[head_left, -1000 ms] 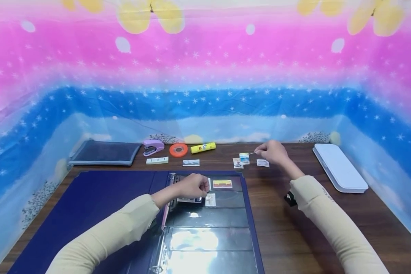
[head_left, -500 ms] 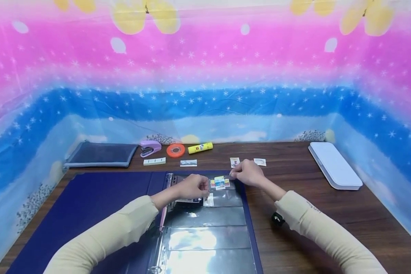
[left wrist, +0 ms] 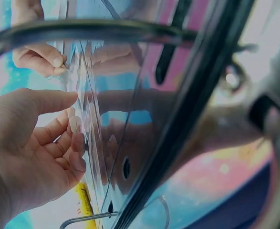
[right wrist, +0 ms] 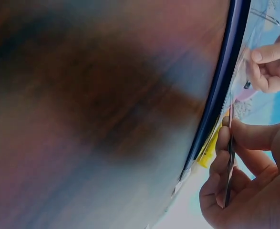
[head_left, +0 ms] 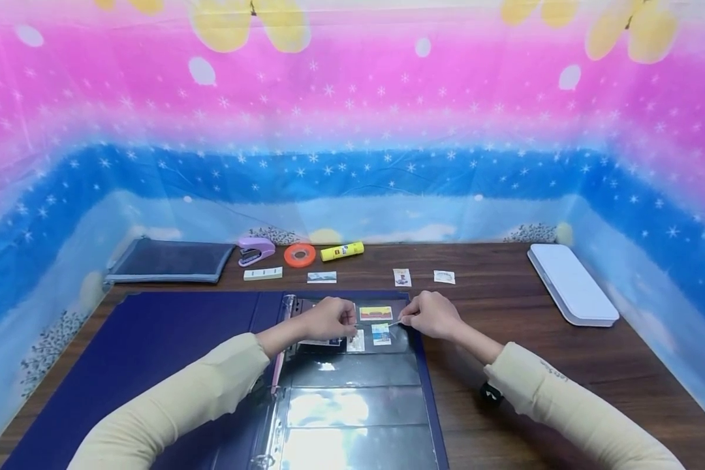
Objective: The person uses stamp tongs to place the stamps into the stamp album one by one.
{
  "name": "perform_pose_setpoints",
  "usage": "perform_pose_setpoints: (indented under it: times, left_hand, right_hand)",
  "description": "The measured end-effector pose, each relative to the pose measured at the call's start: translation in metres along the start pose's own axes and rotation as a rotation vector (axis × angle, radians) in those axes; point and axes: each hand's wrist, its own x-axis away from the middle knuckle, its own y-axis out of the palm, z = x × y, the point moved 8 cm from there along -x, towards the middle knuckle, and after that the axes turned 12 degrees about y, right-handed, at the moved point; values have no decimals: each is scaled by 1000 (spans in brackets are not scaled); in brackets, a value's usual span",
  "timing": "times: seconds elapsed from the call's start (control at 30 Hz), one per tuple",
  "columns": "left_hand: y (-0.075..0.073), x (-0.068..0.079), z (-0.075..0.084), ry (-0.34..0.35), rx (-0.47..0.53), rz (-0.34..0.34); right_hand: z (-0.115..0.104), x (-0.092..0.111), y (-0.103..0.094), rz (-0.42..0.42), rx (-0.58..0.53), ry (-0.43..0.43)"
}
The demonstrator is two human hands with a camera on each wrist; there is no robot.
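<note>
Pinching a ring-binder pocket page (head_left: 364, 372) with the left hand (head_left: 330, 317), apparently to spread it, and gripping tweezers (right wrist: 228, 186) in the right hand (head_left: 431, 315), likely sparing the blue-toned stamp (head_left: 381, 334) at eight o'clock from fingerprints, below loose stamps (head_left: 402, 277) toward twelve.

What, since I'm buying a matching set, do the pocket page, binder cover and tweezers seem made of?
Pocket page: glossy, probably plastic, by its bright glare. Binder cover: matte navy without glare, perhaps vinyl or cloth; texture unclear. Tweezers: likely metal, slim with a slight sheen.
</note>
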Motion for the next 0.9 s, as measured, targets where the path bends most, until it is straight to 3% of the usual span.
perform_pose_setpoints:
  times: [0.2, 0.67, 0.8, 0.9]
  left_hand:
    - [0, 1, 1, 18, -6, -3]
    - [2, 1, -3, 26, -23, 16]
    - [2, 2, -3, 37, -58, 31]
    - [-1, 5, -2, 28, -148, 43]
  right_hand:
    - [-2, 0, 1, -20, 33, -50]
    - [-18, -8, 2, -190, 98, -305]
    - [-17, -10, 0, -227, 92, -335]
    - [-14, -12, -4, -229, 76, -331]
